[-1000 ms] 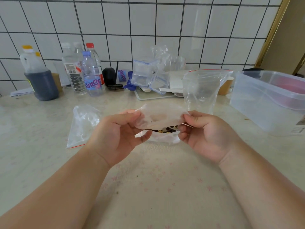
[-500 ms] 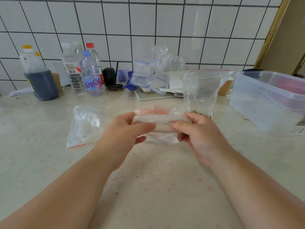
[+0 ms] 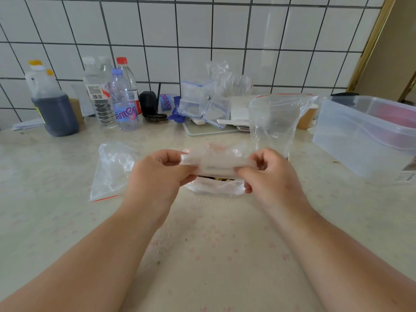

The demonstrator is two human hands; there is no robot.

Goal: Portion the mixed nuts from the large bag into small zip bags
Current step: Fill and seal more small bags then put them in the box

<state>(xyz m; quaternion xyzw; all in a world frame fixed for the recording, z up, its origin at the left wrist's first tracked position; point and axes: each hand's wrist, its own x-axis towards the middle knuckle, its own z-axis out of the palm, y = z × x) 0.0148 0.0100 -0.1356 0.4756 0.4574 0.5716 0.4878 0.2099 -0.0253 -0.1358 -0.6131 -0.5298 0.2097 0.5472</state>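
I pinch the small clear nut-filled zip bag [image 3: 216,174] at its top strip with left hand [image 3: 157,176] and right hand [image 3: 267,176], just before the tall clear upright bag [image 3: 274,122]; sealing looks underway, a flat clear bag [image 3: 112,172] left of it seems unfilled.

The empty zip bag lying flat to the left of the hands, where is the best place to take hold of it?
Pinch the empty zip bag at its near red-striped edge, coming from the front. It lies flat and limp on the counter, and that edge seems slightly lifted, probably giving fingers something to catch.

Both forearms forward, left grip [image 3: 161,174] and right grip [image 3: 267,176] each pinching, thumbs uppermost.
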